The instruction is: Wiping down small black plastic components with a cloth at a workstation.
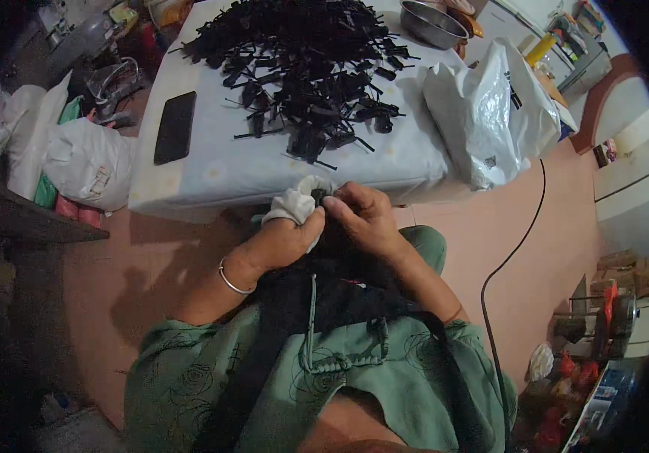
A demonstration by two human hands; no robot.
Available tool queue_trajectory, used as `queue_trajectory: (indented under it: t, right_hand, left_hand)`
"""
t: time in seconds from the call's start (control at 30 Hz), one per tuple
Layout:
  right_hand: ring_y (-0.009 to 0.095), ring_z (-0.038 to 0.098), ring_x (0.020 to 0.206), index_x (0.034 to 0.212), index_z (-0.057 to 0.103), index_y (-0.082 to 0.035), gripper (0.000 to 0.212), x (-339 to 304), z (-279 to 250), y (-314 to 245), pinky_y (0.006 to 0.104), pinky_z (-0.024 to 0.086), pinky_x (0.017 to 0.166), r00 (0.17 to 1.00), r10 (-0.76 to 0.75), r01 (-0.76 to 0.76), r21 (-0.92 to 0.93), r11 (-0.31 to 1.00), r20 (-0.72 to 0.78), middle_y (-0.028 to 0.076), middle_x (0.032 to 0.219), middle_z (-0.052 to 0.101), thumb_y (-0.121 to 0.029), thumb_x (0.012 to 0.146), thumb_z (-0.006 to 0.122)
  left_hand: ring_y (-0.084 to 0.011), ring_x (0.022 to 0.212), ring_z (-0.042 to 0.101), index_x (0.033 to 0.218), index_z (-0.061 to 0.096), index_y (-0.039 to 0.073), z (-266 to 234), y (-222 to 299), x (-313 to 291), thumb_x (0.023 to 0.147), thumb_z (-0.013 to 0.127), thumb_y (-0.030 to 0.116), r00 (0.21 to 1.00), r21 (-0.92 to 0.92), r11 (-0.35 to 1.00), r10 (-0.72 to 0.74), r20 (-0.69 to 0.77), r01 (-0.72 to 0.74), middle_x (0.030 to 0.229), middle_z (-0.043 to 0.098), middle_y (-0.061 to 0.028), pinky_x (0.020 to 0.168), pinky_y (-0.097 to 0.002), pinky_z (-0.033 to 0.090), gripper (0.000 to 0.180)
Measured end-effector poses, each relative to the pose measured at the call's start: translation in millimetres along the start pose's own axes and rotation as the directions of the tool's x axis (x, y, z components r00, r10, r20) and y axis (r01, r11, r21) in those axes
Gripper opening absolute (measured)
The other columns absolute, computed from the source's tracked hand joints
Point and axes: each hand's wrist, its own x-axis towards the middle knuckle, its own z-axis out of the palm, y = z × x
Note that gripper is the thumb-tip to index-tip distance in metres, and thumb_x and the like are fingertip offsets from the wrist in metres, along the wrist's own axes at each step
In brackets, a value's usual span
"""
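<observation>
My left hand point(292, 234) is closed, with a bunched white cloth point(292, 204) around its fingers; a silver bangle circles the wrist. Against it, my right hand point(369, 219) is bare, thumb and fingers pinched together. Between the fingertips of both hands shows a small dark piece point(319, 195), mostly hidden, whose kind I cannot make out. Both hands meet just off the near edge of the table, above my lap. Beyond them a large heap of small black plastic parts point(302, 83) with thin prongs spreads over the table.
On the pale tablecloth point(211, 177) lies a black phone point(175, 127) at left. A metal bowl point(434, 24) stands far right, and a white plastic bag point(483, 113) sits by the right edge. Stuffed white bags point(90, 162) fill the left side. A black cable point(507, 260) crosses the floor.
</observation>
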Motion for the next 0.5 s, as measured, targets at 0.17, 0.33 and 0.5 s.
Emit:
queue_trajectory:
  t: [0.17, 0.33, 0.5]
  right_hand:
    - [0.005, 0.045, 0.063, 0.074, 0.056, 0.0, 0.012, -1.2, -3.4, 6.9, 0.0213, 0.039, 0.056, 0.998, -0.045, 0.041, 0.093, 0.995, 0.037, -0.001, 0.066, 0.052, -0.009, 0.082, 0.058]
    - [0.005, 0.043, 0.064, 0.076, 0.054, 0.001, 0.018, -4.8, -1.0, -9.0, 0.0221, 0.038, 0.057, 0.998, 0.01, -0.015, 0.087, 0.996, 0.056, -0.001, 0.066, 0.05, -0.014, 0.085, 0.054]
    - [0.007, 0.041, 0.064, 0.079, 0.051, 0.002, 0.02, -7.7, -6.6, -14.0, 0.0244, 0.039, 0.058, 0.998, 0.021, -0.02, -0.016, 1.0, 0.063, 0.001, 0.064, 0.048, -0.016, 0.088, 0.049]
  left_hand:
    - [-0.0174, 0.078, 0.051, 0.111, 0.044, 0.002, -0.7, 0.2, 3.0, 0.079, 0.048, 0.01, 0.994, -0.131, 0.987, -0.084, 0.074, 0.093, 0.087, 0.052, -0.0089, 0.072, -0.0297, 0.042, 0.032]
    - [-0.0177, 0.08, 0.053, 0.112, 0.042, 0.003, 5.0, -7.9, -0.1, 0.079, 0.048, 0.01, 0.996, 0.025, 1.0, -0.008, 0.088, 0.006, 0.089, 0.052, -0.0086, 0.073, -0.0281, 0.042, 0.034]
    - [-0.0076, 0.06, 0.047, 0.112, 0.043, 0.004, -1.9, -0.9, 1.0, 0.082, 0.044, 0.007, 0.995, -0.166, 0.985, -0.031, 0.097, 0.047, 0.075, 0.05, -0.0009, 0.052, -0.0218, 0.039, 0.03]
